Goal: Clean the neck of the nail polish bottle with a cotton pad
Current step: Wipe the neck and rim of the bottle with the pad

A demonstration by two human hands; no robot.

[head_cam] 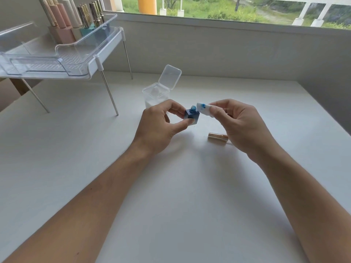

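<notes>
1. Your left hand (158, 123) pinches the dark blue nail polish bottle (192, 117) between thumb and fingers at frame centre, above the white table (171, 186); cap off, threaded neck (193, 108) exposed.
2. Your right hand (240, 124) grips a folded cotton pad (204, 109), blue-stained, just right of the neck; contact cannot be told.
3. Gold cap (218, 137) lies on the table, below the right hand.
4. Clear box (156, 95), lid open, stands behind the left hand.
5. Upper left: rack (62, 59) holding polish bottles (72, 18).
</notes>
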